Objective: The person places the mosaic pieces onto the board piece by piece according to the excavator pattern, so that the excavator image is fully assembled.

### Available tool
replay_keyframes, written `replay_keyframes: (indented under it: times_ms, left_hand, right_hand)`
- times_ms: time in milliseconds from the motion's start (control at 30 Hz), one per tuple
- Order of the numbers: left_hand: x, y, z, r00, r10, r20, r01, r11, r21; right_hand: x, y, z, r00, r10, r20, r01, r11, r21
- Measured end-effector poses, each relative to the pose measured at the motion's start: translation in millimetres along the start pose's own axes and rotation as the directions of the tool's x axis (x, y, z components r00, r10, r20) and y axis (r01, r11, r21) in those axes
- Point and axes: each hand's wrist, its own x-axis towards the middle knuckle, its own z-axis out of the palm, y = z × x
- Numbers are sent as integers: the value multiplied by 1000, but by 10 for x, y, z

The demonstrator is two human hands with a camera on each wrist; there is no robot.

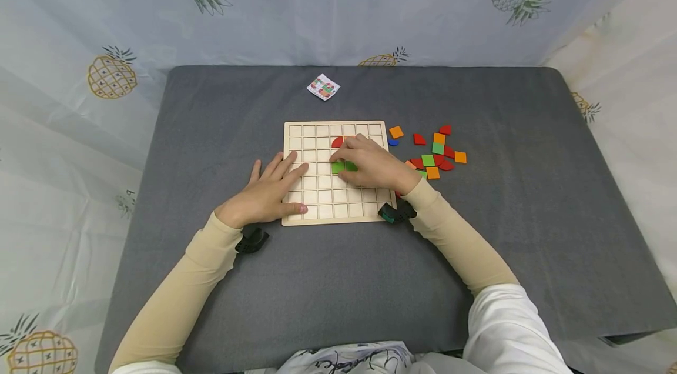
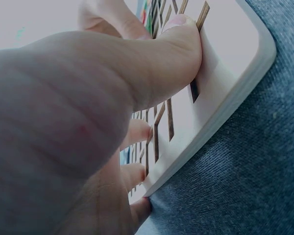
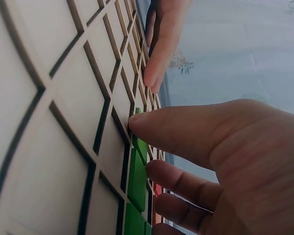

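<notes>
A square wooden grid board point(image 1: 325, 210) lies on the grey table. My left hand point(image 1: 264, 191) rests over its left edge, fingers spread, thumb on the lower left cells; the left wrist view shows the thumb point(image 2: 161, 63) close up on the rim. My right hand point(image 1: 370, 163) is over the middle of the board, its thumb and forefinger at either side of a green square tile point(image 1: 337, 168) among the cells. Another green tile point(image 3: 137, 178) sits beside it in the right wrist view. A red quarter-round tile point(image 1: 337, 142) lies in a cell above, partly covered tiles next to it.
Several loose red, orange and green tiles point(image 1: 433, 173) lie scattered right of the board, with a blue piece point(image 1: 393, 142) by its edge. A small pattern card point(image 1: 323, 87) lies behind the board. A pineapple-print curtain point(image 1: 338, 9) hangs behind the table.
</notes>
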Motion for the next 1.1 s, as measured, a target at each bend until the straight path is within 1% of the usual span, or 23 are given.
replay_keyframes:
  times_ms: [233, 367, 500, 733, 900, 1000, 1100]
  left_hand:
    - [-5, 5, -5, 1000, -4, 1, 4, 1000, 4]
    - [-1, 7, 0, 1000, -4, 2, 4, 1000, 4]
    - [-3, 9, -3, 1000, -4, 5, 4, 1000, 0]
    - [-15, 13, -9, 1000, -1, 8, 1, 1000, -3]
    - [-14, 13, -6, 1000, 4, 10, -4, 1000, -10]
    - [-17, 7, -4, 1000, 0, 14, 0, 1000, -7]
    - [-20, -1, 1, 1000, -2, 14, 2, 1000, -1]
  right_hand:
    - [-9, -11, -31, 1000, 24, 14, -23, 1000, -5]
    - [-61, -21, -120, 998, 55, 10, -56, 997, 46]
    - [-152, 17, -248, 996, 82, -18, -80, 991, 105]
    - [-351, 165, -442, 991, 92, -95, -81, 990, 112]
    - [-543, 290, -540, 979, 152, -138, -135, 983, 121]
    - [-655, 367, -587, 967, 214, -138, -194, 970, 145]
    - [-771, 440, -628, 951, 281, -130, -259, 952, 162]
